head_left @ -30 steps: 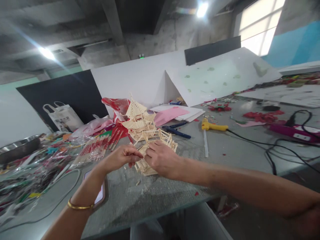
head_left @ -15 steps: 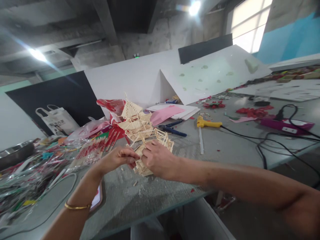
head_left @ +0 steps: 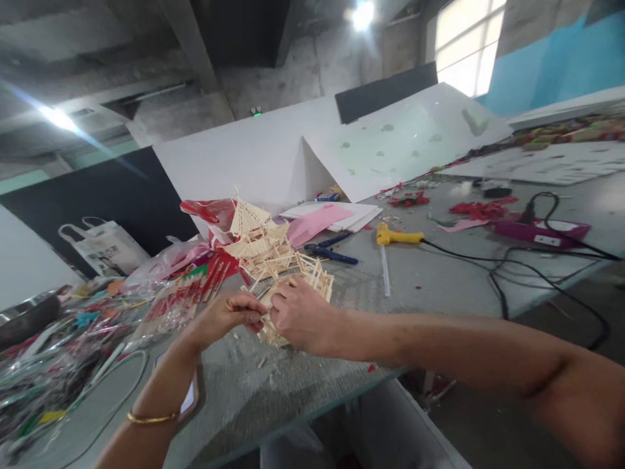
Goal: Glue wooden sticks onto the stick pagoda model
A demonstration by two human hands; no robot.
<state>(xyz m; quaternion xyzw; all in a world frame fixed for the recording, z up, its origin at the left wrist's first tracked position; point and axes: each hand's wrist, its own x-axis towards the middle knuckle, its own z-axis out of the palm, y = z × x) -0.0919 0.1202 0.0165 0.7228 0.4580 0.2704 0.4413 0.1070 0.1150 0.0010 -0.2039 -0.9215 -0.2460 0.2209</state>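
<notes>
A pale wooden stick model (head_left: 261, 244) with a pointed roof stands on the grey table (head_left: 288, 397). At its near left edge, my left hand (head_left: 237, 314) has thumb and fingers pinched together; whatever lies between them is too small to make out. My right hand (head_left: 300, 316) is closed over the front of the model, its fingertips close to those of my left hand. What the right fingers grip is hidden behind the hand. Small wood scraps lie on the table just below the model.
Dark blue pliers (head_left: 332, 253) and a yellow glue gun (head_left: 400, 236) with a black cable lie right of the model. A purple power strip (head_left: 541, 234) is farther right. Plastic-wrapped materials (head_left: 92, 332) fill the left side, and a phone (head_left: 188, 397) lies beneath my left forearm.
The view has shifted slightly, moving the scene left in the picture. Both hands stay closed at the model's near side, with hardly any change in their pose.
</notes>
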